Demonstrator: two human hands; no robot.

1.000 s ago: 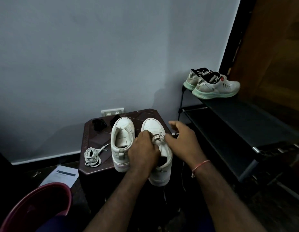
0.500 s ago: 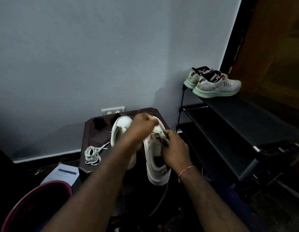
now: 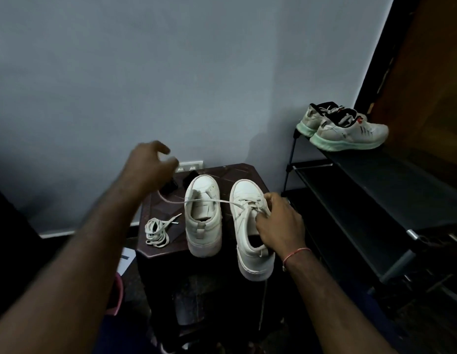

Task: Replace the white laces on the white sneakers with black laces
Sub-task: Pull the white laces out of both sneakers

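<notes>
White lace (image 3: 225, 201) is drawn out in a taut line above the small dark table (image 3: 237, 172). It runs from the eyelets of the laced sneaker (image 3: 248, 241), straight across the open mouth of the unlaced sneaker (image 3: 203, 226), and up to the left hand (image 3: 150, 166). That hand is raised over the table's far left corner, fingers curled in, pinching the lace end. At the table's near right side, the right hand (image 3: 278, 223) grips the laced sneaker, fingers curled over its lacing and collar. And look, the heel of that shoe overhangs the table's near edge!

The unlaced sneaker stands flat in the middle of the tabletop, toe to the wall. Left of it on the table lies a loose white lace bundle (image 3: 157, 231). Black laces (image 3: 171, 186), coiled, sit at the table's far edge, just beside the unlaced sneaker's toe.

Right of the table stands a shoe rack (image 3: 375, 180) with a pair of running shoes (image 3: 345, 131) on its top shelf. Low to the left of the table are a sheet of paper (image 3: 126, 261) and a pink bucket rim (image 3: 117, 295).
</notes>
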